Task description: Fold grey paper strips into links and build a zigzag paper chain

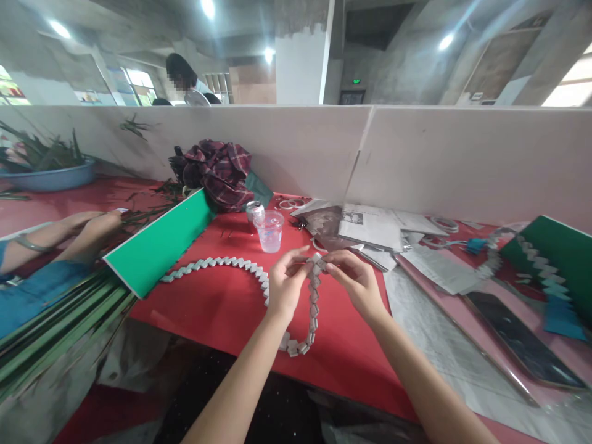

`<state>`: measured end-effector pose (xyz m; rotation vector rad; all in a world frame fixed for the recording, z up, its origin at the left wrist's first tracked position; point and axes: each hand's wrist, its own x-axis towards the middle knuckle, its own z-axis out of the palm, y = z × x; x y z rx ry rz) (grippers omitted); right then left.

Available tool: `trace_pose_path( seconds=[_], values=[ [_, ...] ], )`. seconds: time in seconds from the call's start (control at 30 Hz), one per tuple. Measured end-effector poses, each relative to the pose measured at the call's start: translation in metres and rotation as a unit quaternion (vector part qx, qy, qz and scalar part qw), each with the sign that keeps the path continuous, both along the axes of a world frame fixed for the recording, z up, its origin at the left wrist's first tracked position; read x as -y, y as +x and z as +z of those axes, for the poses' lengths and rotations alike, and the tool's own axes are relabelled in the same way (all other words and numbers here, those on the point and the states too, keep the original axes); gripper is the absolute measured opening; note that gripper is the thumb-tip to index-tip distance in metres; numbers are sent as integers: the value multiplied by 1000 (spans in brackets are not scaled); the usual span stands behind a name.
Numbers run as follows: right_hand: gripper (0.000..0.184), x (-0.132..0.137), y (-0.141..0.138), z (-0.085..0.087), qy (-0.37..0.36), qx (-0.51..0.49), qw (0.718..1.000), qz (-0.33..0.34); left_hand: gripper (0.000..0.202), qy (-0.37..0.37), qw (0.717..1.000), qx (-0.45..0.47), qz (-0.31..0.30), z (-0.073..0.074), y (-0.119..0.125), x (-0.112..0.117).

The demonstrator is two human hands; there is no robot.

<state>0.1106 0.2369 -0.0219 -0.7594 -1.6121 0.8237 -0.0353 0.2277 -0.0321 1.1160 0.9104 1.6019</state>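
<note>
A long zigzag chain of folded paper links (314,308) hangs from between my hands. It loops down near the table's front edge, passes behind my left forearm and curves away over the red tabletop to the left. My left hand (285,280) pinches the chain's upper end between thumb and fingers. From the other side my right hand (355,280) grips the same end, fingertips close to those of the left. The small links right at the fingertips are partly hidden.
Beyond my hands stand a clear plastic cup (270,232) and a can (254,213). Printed papers (372,227) lie at the back right, a phone (522,336) at the right. A green divider (161,240) separates off another person's hands (99,228) and long green leaves (69,333).
</note>
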Motion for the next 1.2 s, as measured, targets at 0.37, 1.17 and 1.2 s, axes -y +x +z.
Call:
trace_pose_path(
  seconds=[0.37, 1.17, 1.2],
  values=[
    [6, -4, 6, -2, 40, 15, 999, -18, 47, -28, 998, 25, -59, 13, -8, 4],
    [26, -1, 11, -2, 169, 187, 966, -57, 50, -50, 992, 19, -116, 13, -14, 3],
    [25, -2, 11, -2, 171, 190, 965, -60, 50, -50, 991, 20, -121, 13, -14, 3]
  ],
)
